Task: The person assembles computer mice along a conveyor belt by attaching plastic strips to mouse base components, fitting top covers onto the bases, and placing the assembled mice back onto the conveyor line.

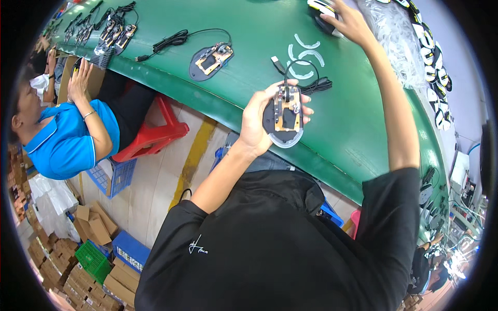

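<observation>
In my left hand [255, 120] is a computer mouse base [284, 116] with its circuit board and scroll wheel exposed. A pale clear curved strip [289, 141] lies along the base's near edge. The base's black cable [317, 85] loops onto the green bench. At the far side, my right hand [351, 23] has its thumb and fingers on a black, white and yellow mouse cover [322, 16], partly cut off by the picture's edge. Several loose curved clear strips [311, 56] lie on the bench beyond my left hand.
Another open mouse base [210, 62] lies on the green bench [249, 31] to the left, with more bases [116, 33] farther along. A pile of clear strips [394, 41] and several mouse covers [428, 49] line the right. A co-worker [72, 129] sits at left on a red stool [163, 127].
</observation>
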`<control>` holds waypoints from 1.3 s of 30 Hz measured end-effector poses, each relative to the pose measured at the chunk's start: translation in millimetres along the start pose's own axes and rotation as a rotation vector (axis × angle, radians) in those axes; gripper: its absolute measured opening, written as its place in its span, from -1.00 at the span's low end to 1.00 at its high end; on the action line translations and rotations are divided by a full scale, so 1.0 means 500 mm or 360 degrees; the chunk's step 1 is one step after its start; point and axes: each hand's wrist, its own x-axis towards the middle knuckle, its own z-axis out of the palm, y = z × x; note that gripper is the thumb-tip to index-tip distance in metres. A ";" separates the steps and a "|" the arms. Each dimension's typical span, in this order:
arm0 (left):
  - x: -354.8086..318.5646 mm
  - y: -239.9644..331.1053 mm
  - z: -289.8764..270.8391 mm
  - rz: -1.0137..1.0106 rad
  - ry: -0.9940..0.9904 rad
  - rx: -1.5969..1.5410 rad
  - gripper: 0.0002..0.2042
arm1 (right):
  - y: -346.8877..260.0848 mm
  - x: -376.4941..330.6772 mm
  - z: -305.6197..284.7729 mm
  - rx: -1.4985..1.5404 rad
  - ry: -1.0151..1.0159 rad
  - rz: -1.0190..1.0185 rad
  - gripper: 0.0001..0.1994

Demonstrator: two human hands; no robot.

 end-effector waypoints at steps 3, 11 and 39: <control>0.022 -0.001 0.008 -0.0007 0.0092 -0.0013 -0.48 | -0.175 -0.136 -0.036 0.0730 0.0339 0.1105 -0.61; 0.039 -0.069 0.034 0.0270 0.0098 0.0329 -0.53 | -0.500 -0.287 -0.003 0.0237 0.0572 0.0960 -0.57; 0.012 0.020 0.065 0.0187 -0.0124 0.1310 -0.68 | -0.487 -0.425 -0.285 0.0846 0.1338 0.1629 -0.53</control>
